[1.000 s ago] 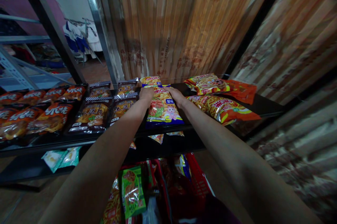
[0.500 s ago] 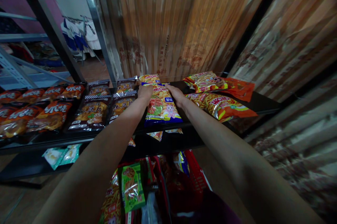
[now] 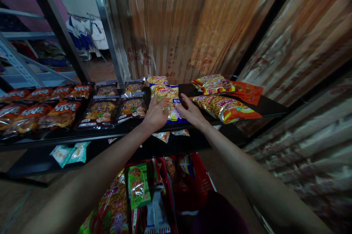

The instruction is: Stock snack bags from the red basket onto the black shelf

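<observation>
Left hand (image 3: 157, 112) open over the yellow-blue snack bag (image 3: 172, 96), gripping nothing. Right hand (image 3: 191, 112) half open, empty, at the bag's right edge. Brown bags (image 3: 132, 108) just left of left hand.

Landmark: yellow bag (image 3: 169, 94) on shelf (image 3: 272, 106). Above it: open air. Behind: second yellow bag (image 3: 158, 80), then ribbed panel (image 3: 176, 25) closing the rear. Left: narrow gap, then brown packets (image 3: 132, 108). Right: bare strip (image 3: 185, 89) of shelf, then orange bags (image 3: 233, 110). Front: left hand (image 3: 157, 112) across its face, right hand (image 3: 191, 112) at its right edge.
</observation>
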`<state>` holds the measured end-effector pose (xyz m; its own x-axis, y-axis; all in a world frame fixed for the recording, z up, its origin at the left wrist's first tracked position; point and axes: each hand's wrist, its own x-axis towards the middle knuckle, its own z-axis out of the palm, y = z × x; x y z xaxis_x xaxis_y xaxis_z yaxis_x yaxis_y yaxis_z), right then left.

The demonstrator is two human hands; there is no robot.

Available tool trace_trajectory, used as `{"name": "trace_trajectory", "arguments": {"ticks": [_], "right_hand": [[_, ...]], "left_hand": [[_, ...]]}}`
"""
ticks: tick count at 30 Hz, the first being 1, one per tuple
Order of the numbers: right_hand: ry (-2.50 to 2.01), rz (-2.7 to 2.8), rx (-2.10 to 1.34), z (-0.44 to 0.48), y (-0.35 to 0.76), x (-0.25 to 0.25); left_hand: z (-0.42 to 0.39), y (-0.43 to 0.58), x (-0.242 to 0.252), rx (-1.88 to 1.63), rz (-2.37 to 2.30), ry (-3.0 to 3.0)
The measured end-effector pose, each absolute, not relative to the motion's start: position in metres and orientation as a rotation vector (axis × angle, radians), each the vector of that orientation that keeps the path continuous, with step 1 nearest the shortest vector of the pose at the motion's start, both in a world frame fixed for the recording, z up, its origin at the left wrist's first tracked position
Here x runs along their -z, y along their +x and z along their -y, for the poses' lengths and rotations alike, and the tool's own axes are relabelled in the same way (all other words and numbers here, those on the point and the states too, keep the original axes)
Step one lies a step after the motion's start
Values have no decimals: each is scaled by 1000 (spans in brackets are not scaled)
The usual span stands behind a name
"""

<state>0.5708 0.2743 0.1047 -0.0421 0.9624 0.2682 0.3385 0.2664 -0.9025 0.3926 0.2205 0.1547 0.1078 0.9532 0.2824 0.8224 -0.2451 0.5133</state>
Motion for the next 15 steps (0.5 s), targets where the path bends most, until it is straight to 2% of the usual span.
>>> {"name": "trace_trajectory", "arguments": {"ticks": [5, 10, 15], "right_hand": [[-1257, 1624, -849, -268, 566, -99], [-1261, 1613, -875, -264, 562, -104], [-1316, 1698, -686, -262, 561, -108]], "left_hand": [[-209, 390, -132, -676, -1824, 2206], [-209, 390, -131, -624, -1842, 2264], [-203, 399, -141, -635, -1925, 2321]]}}
